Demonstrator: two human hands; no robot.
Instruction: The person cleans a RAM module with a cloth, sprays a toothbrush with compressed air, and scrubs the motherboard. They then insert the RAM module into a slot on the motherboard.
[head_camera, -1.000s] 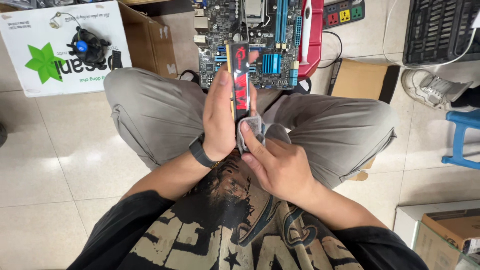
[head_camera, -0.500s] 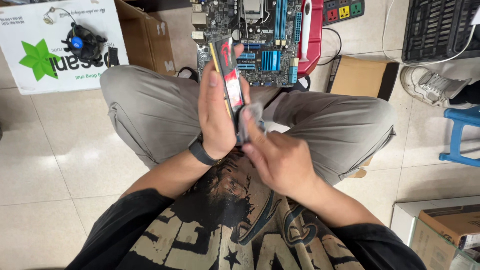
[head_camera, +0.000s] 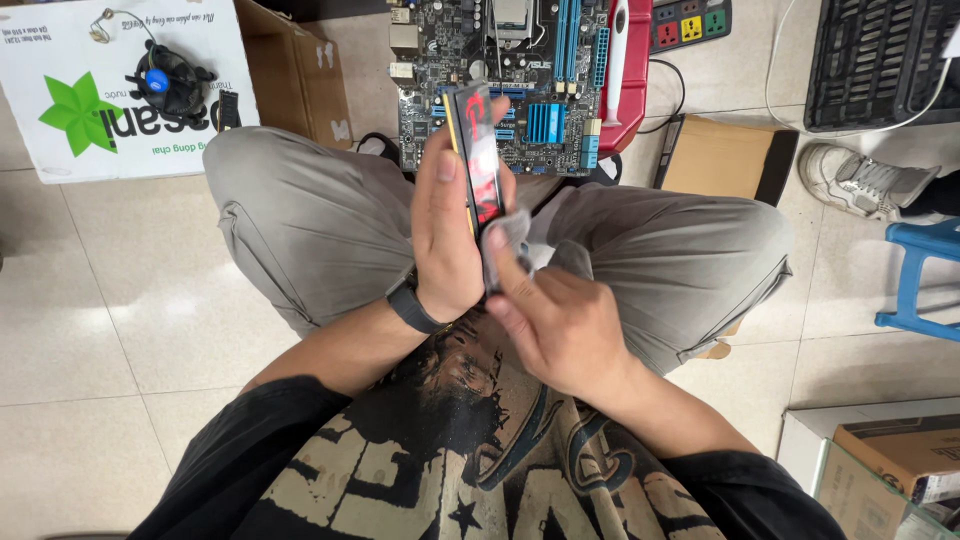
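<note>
Red and black, the memory stick (head_camera: 477, 160) stands almost upright above the person's lap, just in front of the motherboard (head_camera: 500, 80) on the floor. The left hand (head_camera: 445, 235) is closed around its lower half, thumb along the edge. The right hand (head_camera: 555, 320) is closed too, its fingers pinching a small grey cloth (head_camera: 510, 240) against the stick's lower end; how much of the stick the cloth covers is hard to see. Left of the motherboard lies a white box (head_camera: 60, 130) with a cooler fan (head_camera: 165, 82) on it. Right of the motherboard are a red power strip (head_camera: 632, 70), a brown cardboard box (head_camera: 715, 160) and a blue stool (head_camera: 925, 270).
</note>
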